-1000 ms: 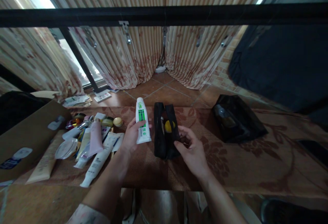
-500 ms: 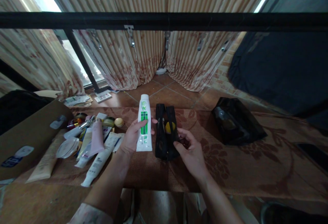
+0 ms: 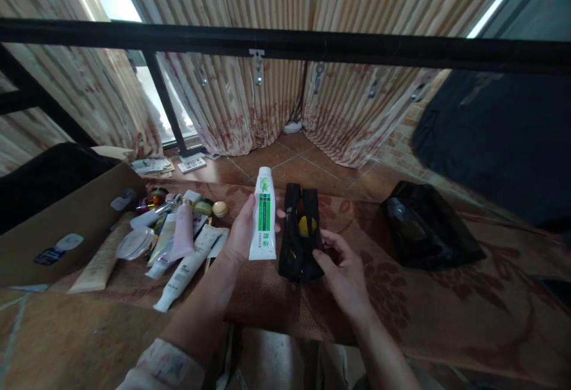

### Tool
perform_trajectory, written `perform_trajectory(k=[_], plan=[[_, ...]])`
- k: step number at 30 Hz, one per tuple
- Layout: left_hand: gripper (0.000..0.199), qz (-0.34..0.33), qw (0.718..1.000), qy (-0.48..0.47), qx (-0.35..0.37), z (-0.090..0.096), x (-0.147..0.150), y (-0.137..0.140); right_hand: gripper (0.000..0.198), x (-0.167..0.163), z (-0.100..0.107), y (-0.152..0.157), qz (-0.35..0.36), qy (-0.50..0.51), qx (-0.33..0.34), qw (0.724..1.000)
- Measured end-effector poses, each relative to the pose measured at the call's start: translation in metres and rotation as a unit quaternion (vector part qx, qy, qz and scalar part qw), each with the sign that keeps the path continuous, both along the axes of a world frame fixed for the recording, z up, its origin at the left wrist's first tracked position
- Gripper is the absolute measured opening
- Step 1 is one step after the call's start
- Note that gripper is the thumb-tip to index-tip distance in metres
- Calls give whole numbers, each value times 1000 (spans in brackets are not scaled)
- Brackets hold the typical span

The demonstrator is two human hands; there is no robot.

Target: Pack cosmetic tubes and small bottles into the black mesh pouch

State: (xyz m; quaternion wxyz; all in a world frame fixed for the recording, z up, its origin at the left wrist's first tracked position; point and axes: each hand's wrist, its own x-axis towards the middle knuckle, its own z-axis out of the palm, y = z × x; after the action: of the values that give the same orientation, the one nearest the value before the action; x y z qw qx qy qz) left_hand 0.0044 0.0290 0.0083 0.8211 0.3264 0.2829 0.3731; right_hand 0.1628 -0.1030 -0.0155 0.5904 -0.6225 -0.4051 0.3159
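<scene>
My left hand [image 3: 241,232] is closed around a white tube [image 3: 264,241] with a green label, held with its cap end pointing away from me. Just right of it lies a small black pouch [image 3: 292,253], its top parted. Something round and yellow [image 3: 307,226] shows inside; the rest of its contents is dark. The thumb and fingers of my right hand [image 3: 345,274] pinch the pouch's right edge.
Left of my hands lie several cosmetic tubes [image 3: 184,229], small jars [image 3: 220,208] and a clear round case [image 3: 135,242], beside a cardboard box [image 3: 89,217]. A black plastic bag [image 3: 423,229] sits on the right of the brown patterned cloth [image 3: 357,223]. A dark rail [image 3: 285,42] crosses ahead.
The whole view has shifted and tilted slightly, so everything appears farther right. The tube has turned a little in my left hand. My right hand stays on the pouch's edge.
</scene>
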Motion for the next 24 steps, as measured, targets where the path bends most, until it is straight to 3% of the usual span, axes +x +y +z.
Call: perform_trajectory(k=[6,12,18,24], plan=[[68,3,999,-27,-37,-2,2,-2,41,1,-4,-1,-4,-10,-9,1000],[57,24,998,-34,-53,-3,2,-6,47,2,-6,-2,-38,-46,-12,998],[40,49,996,-41,-54,-17,4,-4,48,1,-4,-3,-82,-68,-15,994],[36,61,995,-41,-73,-20,6,-6,51,0,-6,-2,-84,-65,-21,994]])
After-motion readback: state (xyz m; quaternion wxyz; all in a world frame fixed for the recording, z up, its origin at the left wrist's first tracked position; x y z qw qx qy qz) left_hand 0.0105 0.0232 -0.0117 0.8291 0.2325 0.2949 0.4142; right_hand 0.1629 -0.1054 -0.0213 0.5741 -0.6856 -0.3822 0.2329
